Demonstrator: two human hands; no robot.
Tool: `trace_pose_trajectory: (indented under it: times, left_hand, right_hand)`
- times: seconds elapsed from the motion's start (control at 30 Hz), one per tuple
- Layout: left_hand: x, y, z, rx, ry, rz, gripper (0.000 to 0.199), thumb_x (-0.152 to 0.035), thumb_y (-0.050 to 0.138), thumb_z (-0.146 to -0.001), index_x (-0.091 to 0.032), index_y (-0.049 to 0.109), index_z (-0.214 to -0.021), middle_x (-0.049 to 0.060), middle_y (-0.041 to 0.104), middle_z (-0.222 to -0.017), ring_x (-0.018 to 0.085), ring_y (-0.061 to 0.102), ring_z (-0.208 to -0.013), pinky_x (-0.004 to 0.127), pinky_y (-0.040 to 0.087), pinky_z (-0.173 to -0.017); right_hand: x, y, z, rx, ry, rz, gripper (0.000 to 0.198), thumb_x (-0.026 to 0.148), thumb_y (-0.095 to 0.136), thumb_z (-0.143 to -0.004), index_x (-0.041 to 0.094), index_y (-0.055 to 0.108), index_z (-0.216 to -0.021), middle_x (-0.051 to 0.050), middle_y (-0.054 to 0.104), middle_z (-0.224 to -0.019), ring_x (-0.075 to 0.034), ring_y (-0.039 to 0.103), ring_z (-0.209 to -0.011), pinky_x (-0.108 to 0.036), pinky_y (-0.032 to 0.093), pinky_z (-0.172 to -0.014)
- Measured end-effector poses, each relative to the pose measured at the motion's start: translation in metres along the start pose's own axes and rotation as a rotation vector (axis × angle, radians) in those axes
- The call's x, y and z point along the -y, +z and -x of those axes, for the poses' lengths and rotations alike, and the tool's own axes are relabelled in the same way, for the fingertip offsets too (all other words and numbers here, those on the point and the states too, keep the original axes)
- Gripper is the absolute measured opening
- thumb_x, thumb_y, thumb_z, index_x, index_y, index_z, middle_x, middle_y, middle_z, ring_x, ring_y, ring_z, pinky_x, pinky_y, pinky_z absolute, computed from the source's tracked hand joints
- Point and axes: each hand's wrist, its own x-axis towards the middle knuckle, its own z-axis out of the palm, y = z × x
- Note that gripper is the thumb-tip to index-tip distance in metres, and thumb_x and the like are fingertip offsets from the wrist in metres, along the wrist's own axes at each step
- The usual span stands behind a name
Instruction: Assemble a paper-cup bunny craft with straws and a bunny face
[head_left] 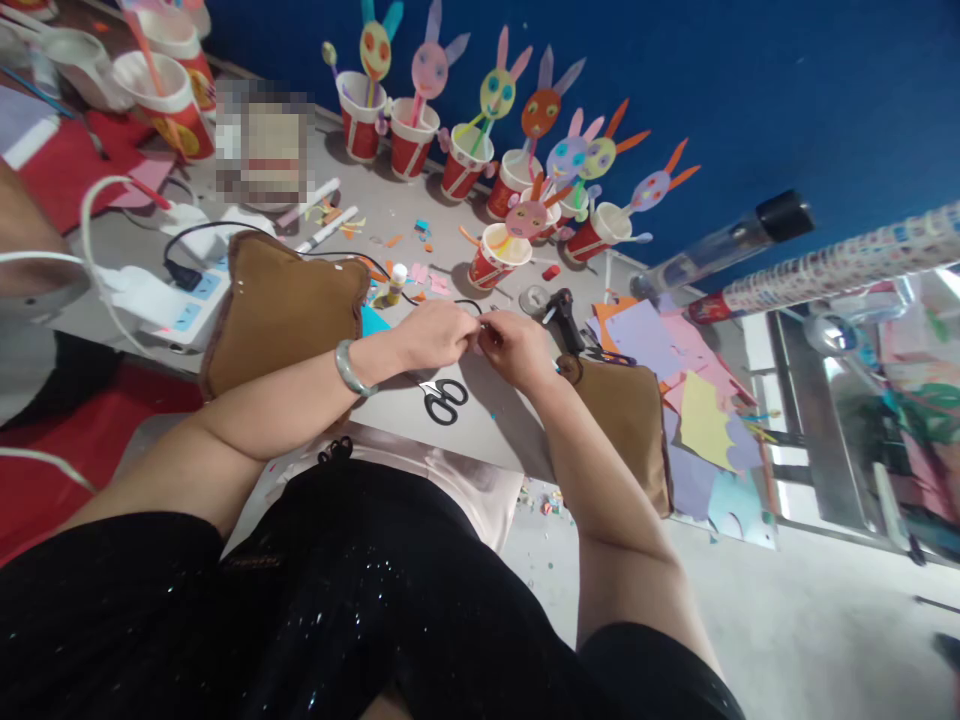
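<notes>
My left hand point(439, 335) and my right hand point(519, 347) meet over the table, fingertips pinched close together. Whatever lies between them is too small and too covered to make out. Just below my left hand rest scissors point(444, 398) with black handles. A black glue gun point(564, 318) lies beyond my right hand, beside a roll of clear tape point(534, 299). Behind my hands stands a red and white paper cup point(498, 258) with a paper rabbit head on a stick. A small bottle with a white cap point(396, 284) is left of it.
Several rabbit cups point(412, 138) line the blue wall. Brown cushions point(289, 315) lie by both forearms. A power strip point(196, 305) with cords sits at left. Coloured paper sheets point(705, 420) and a patterned roll point(832, 265) are at right. Part of another person's arm point(30, 235) shows at left.
</notes>
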Motion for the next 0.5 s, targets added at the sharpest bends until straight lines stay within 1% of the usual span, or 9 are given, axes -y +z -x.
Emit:
trace_pose_trajectory:
  times: [0.07, 0.1, 0.17, 0.2, 0.27, 0.37, 0.43, 0.5]
  left_hand:
    - [-0.006, -0.001, 0.004, 0.152, 0.170, 0.157, 0.024, -0.003, 0.058, -0.076, -0.017, 0.077, -0.075, 0.002, 0.075, -0.071, 0.013, 0.063, -0.066, 0.027, 0.043, -0.066]
    - [-0.009, -0.001, 0.006, 0.241, 0.237, 0.244, 0.026, 0.000, 0.057, -0.073, -0.017, 0.076, -0.073, 0.000, 0.074, -0.068, 0.011, 0.062, -0.062, 0.025, 0.042, -0.063]
    - [-0.014, 0.000, 0.010, 0.369, 0.303, 0.375, 0.028, 0.004, 0.055, -0.070, -0.016, 0.075, -0.069, -0.001, 0.074, -0.066, 0.009, 0.060, -0.057, 0.023, 0.041, -0.060]
    - [-0.016, 0.001, 0.011, 0.397, 0.309, 0.408, 0.028, 0.005, 0.055, -0.069, -0.016, 0.074, -0.068, -0.002, 0.073, -0.065, 0.009, 0.060, -0.056, 0.022, 0.040, -0.058]
    - [-0.019, 0.005, 0.013, 0.396, 0.307, 0.407, 0.027, 0.006, 0.056, -0.069, -0.015, 0.073, -0.066, -0.001, 0.072, -0.063, 0.009, 0.058, -0.055, 0.023, 0.038, -0.057]
    - [-0.021, 0.010, 0.013, 0.344, 0.312, 0.305, 0.022, 0.003, 0.060, -0.070, -0.015, 0.072, -0.065, -0.001, 0.071, -0.062, 0.009, 0.051, -0.052, 0.026, 0.033, -0.055]
    - [-0.021, 0.013, 0.013, 0.323, 0.328, 0.245, 0.020, 0.000, 0.063, -0.072, -0.016, 0.072, -0.065, 0.000, 0.070, -0.062, 0.010, 0.047, -0.052, 0.028, 0.030, -0.055]
    - [-0.021, 0.015, 0.013, 0.304, 0.352, 0.211, 0.019, -0.002, 0.063, -0.074, -0.016, 0.071, -0.065, 0.001, 0.071, -0.063, 0.011, 0.046, -0.053, 0.029, 0.029, -0.055]
  right_hand:
    - [-0.001, 0.004, -0.011, -0.081, -0.010, -0.222, 0.023, 0.028, 0.059, -0.094, 0.018, 0.077, -0.106, -0.006, 0.075, -0.083, -0.020, 0.065, -0.074, -0.031, 0.045, -0.070]
    - [0.000, 0.007, -0.017, -0.084, -0.015, -0.323, 0.024, 0.031, 0.062, -0.094, 0.017, 0.076, -0.108, -0.003, 0.072, -0.078, -0.018, 0.062, -0.069, -0.030, 0.046, -0.069]
    - [0.007, 0.015, -0.032, -0.041, -0.036, -0.478, 0.030, 0.035, 0.069, -0.091, 0.018, 0.074, -0.115, 0.002, 0.068, -0.073, -0.015, 0.057, -0.063, -0.029, 0.046, -0.066]
    - [0.011, 0.020, -0.040, -0.009, -0.051, -0.526, 0.036, 0.036, 0.072, -0.089, 0.018, 0.072, -0.120, 0.003, 0.068, -0.073, -0.014, 0.056, -0.063, -0.029, 0.046, -0.067]
    - [0.020, 0.030, -0.056, 0.017, -0.067, -0.569, 0.045, 0.035, 0.078, -0.083, 0.018, 0.070, -0.124, 0.004, 0.068, -0.073, -0.014, 0.056, -0.064, -0.029, 0.046, -0.068]
    - [0.033, 0.044, -0.077, 0.016, -0.070, -0.583, 0.049, 0.033, 0.081, -0.080, 0.017, 0.069, -0.125, 0.005, 0.067, -0.073, -0.014, 0.055, -0.065, -0.029, 0.046, -0.070]
    - [0.039, 0.049, -0.089, 0.012, -0.065, -0.595, 0.045, 0.031, 0.080, -0.081, 0.017, 0.070, -0.122, 0.006, 0.064, -0.071, -0.013, 0.054, -0.065, -0.028, 0.045, -0.069]
    - [0.043, 0.053, -0.097, 0.014, -0.066, -0.608, 0.035, 0.029, 0.078, -0.082, 0.018, 0.071, -0.114, 0.007, 0.061, -0.069, -0.012, 0.052, -0.065, -0.027, 0.044, -0.068]
